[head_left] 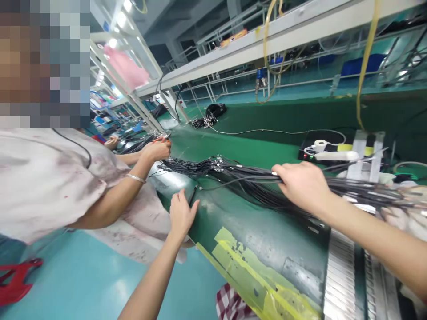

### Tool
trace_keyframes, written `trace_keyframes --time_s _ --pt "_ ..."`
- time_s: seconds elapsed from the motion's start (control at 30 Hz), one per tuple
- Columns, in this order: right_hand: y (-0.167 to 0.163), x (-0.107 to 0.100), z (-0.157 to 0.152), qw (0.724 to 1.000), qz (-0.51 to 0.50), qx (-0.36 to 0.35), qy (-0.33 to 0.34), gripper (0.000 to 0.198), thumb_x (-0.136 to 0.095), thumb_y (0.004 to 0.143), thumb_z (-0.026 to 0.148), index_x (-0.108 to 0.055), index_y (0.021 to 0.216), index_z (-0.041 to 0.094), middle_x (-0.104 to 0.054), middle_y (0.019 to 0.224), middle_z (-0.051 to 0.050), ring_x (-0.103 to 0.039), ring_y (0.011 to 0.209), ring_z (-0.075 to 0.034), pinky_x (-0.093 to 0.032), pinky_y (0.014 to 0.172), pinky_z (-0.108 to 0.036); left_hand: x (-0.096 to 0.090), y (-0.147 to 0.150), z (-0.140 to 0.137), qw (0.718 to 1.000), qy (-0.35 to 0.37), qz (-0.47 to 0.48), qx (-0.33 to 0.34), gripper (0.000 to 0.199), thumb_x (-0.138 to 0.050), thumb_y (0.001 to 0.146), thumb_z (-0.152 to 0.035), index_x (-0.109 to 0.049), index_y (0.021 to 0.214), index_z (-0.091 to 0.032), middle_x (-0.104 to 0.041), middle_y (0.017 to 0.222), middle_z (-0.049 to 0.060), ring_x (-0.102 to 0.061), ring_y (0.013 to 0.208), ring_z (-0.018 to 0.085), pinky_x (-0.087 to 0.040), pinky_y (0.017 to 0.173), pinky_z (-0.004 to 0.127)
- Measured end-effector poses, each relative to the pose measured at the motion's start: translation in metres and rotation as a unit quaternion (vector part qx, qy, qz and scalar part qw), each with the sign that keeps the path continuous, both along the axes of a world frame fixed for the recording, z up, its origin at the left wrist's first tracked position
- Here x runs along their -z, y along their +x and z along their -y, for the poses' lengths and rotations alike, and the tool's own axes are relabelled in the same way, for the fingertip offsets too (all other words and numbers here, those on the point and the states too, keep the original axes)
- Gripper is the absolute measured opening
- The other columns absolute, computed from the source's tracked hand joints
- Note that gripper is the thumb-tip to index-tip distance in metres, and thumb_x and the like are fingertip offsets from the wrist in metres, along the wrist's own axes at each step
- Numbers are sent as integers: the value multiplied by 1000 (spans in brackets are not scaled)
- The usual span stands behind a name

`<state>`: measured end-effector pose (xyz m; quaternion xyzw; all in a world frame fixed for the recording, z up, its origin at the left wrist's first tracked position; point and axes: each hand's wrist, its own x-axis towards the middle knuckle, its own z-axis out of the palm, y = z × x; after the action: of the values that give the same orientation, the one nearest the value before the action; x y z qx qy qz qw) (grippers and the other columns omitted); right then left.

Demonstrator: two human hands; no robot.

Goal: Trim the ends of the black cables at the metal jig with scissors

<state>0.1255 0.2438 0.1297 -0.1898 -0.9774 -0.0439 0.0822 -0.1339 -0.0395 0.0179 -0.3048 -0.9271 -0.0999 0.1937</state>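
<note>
A long bundle of thin black cables lies across the green work mat, with small silvery and white ends grouped partway along it. My right hand is closed over the upper strands of this bundle; its fingertips are partly hidden. At the mat's near left edge rests my left hand, thumb apart from the fingers and nothing held in it. Beside that hand, a short black cable end shows, and one loose strand runs from there toward the bundle.
A co-worker's hand holds something orange at the bundle's left end. Behind lie another coiled black cable bunch and a black box with lights. Ribbed metal strips stand at right. Yellow tape covers the front edge; yellow hoses hang above.
</note>
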Motion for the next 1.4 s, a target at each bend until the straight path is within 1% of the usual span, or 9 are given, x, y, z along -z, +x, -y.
trace_keyframes --time_s 0.27,0.4,0.57,0.7,0.83,1.07,1.17,1.3,1.4 --pt "36 89 37 982 91 -81 -143 33 -59 88 25 -62 121 20 -71 103 -7 -69 95 -27 -50 77 -36 -22 84 -71 909 -126 -20 396 73 -60 83 -15 -30 150 -13 -34 156 20 -23 149 36 -12 121 54" --pt "46 96 40 981 63 -81 -168 41 -53 88 17 -59 129 17 -63 119 -12 -61 109 -27 -50 89 -38 -13 91 -103 872 -168 29 459 45 -51 74 -1 -61 117 -11 -70 106 15 -62 112 30 -27 115 52" --pt "47 88 33 975 30 -116 -187 71 -57 79 9 -39 147 15 -40 153 -10 -32 143 -23 -29 117 -38 -30 72 -108 857 -120 83 494 21 -53 70 -7 -61 86 -17 -68 81 6 -63 82 22 -47 88 39" --pt "31 71 16 967 25 -145 -208 60 -60 84 20 -45 142 22 -58 138 -5 -52 128 -19 -29 116 -38 -51 62 -102 871 -48 102 479 15 -47 78 -14 -58 88 -18 -66 80 3 -61 79 18 -44 90 37" --pt "19 44 2 960 72 -167 -214 17 -60 86 36 -69 93 23 -70 94 -2 -69 82 -20 -48 71 -31 -52 74 -98 886 -30 106 451 13 -46 83 -18 -59 89 -18 -67 82 4 -62 82 18 -42 94 37" --pt "32 22 9 996 59 -65 28 15 -55 88 35 -59 84 21 -69 78 -6 -67 72 -28 -35 60 -34 -93 54 -36 948 -16 53 312 66 -59 86 -55 -44 134 -13 -50 139 19 -44 131 31 -30 113 46" --pt "37 33 8 994 108 -29 -14 21 -53 89 42 -60 96 24 -72 78 -6 -67 67 -29 -28 54 -32 -101 25 -6 976 -130 99 144 54 -49 90 -55 -55 120 -10 -61 120 18 -54 116 32 -40 101 45" --pt "48 42 0 967 238 19 -90 30 -59 80 36 -60 108 28 -74 86 -8 -68 69 -32 -26 52 -32 -82 21 1 944 -233 196 130 42 -51 88 -55 -68 79 -17 -69 85 11 -64 81 27 -46 78 35" --pt "58 40 -4 980 196 37 -4 16 -52 83 28 -61 96 24 -71 78 -10 -66 74 -33 -35 60 -37 -70 36 -12 914 -274 267 133 45 -57 83 -59 -67 63 -21 -66 66 6 -62 63 22 -41 63 29"
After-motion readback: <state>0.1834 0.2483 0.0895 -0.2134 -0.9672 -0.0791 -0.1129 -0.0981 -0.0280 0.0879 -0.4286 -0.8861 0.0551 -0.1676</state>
